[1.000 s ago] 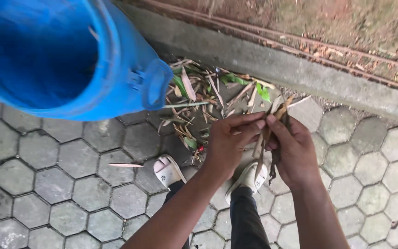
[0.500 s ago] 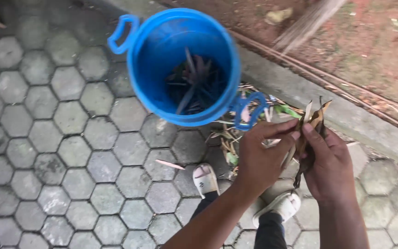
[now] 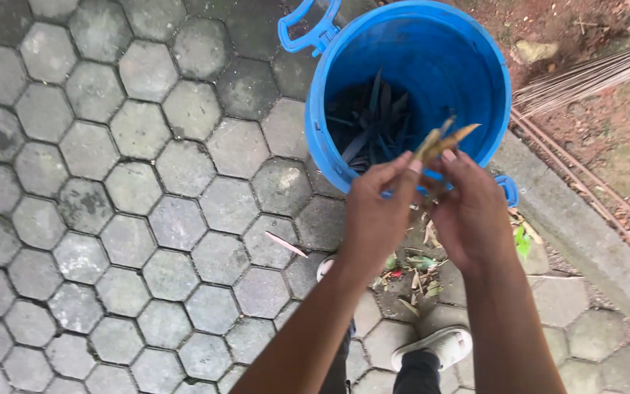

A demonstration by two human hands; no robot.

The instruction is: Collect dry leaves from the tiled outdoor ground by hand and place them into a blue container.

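Nearest the camera, a white sandal [image 3: 435, 345] stands on the hexagonal paving [image 3: 147, 211], with a small litter pile [image 3: 413, 266] on the stones just ahead of it. Above that, the left hand [image 3: 377, 215] and the right hand [image 3: 468, 211] are pressed together, both closed around a bundle of dry leaves [image 3: 442, 142] whose tips stick up from between the fingers. The bundle sits over the near rim of the blue bucket [image 3: 410, 58], which already has dark leaves at its bottom. Beyond the bucket, a broom [image 3: 585, 76] lies across the bare soil.
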